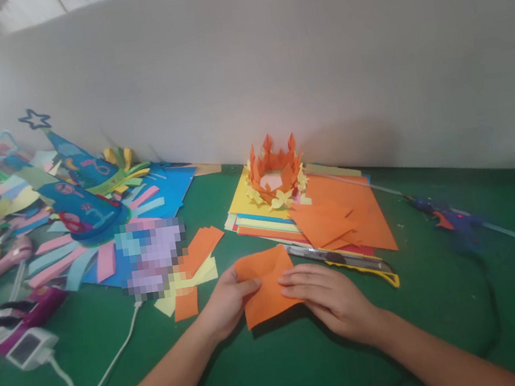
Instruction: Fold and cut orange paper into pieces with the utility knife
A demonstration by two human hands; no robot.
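A square of orange paper (266, 294) is held up just above the green tabletop, with faint creases near its top. My left hand (229, 302) pinches its left edge, thumb on the front face. From the other side my right hand (327, 295) grips the paper, its fingers lying over the front and the thumb hidden. Just beyond the right hand lies a yellow-handled utility knife (343, 259). Behind the paper, an orange paper crown (276, 171) with pale yellow trim stands on a stack of coloured sheets (239, 202).
Loose orange pieces (326, 225) lie on the stack's right. A blue glue gun (447, 217) rests at right, its cord on the green table (283, 374). Decorated blue cone hats (77, 202), paper strips, a power strip (26, 321) and a white cable (113, 360) occupy the left.
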